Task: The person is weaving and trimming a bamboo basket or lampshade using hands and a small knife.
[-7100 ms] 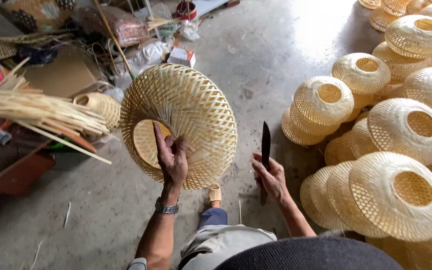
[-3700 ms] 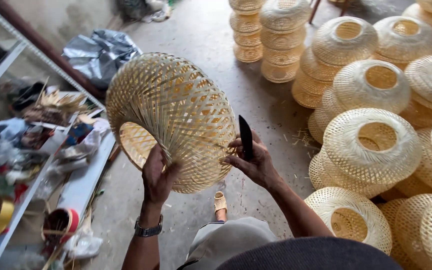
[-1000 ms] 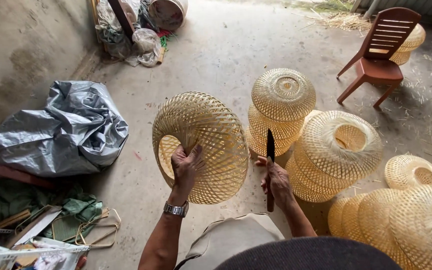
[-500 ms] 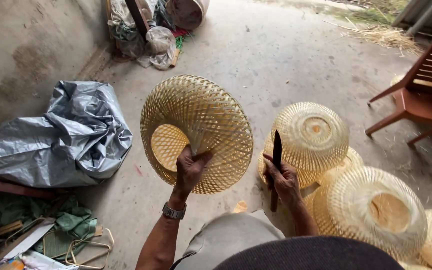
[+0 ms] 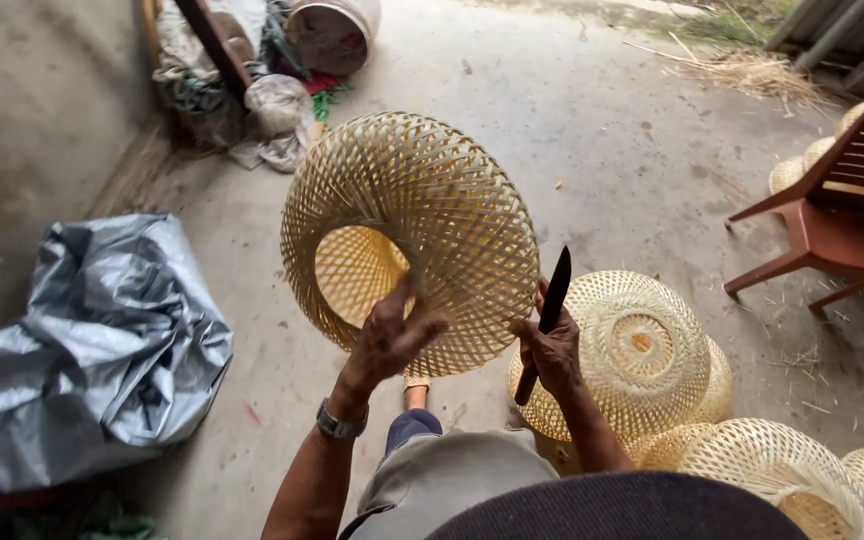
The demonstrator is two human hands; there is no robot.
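A round woven bamboo lampshade [image 5: 422, 215] is held up in front of me, its open mouth turned down and to the left. My left hand [image 5: 388, 338] grips its lower rim, fingers hooked into the opening. My right hand [image 5: 552, 350] is closed on a dark knife [image 5: 549, 315] with the blade pointing up, and its fingers touch the shade's right edge. A watch sits on my left wrist.
More woven shades [image 5: 642, 345] lie on the concrete floor at the right and lower right. A brown plastic chair [image 5: 837, 215] stands at the right. A crumpled grey tarp [image 5: 82, 340] lies at the left. Bags and a barrel [image 5: 337, 30] sit at the back.
The view has swung right and nearer; the shade has tilted so its opening faces me more. My right hand with the knife has moved in against the shade's edge.
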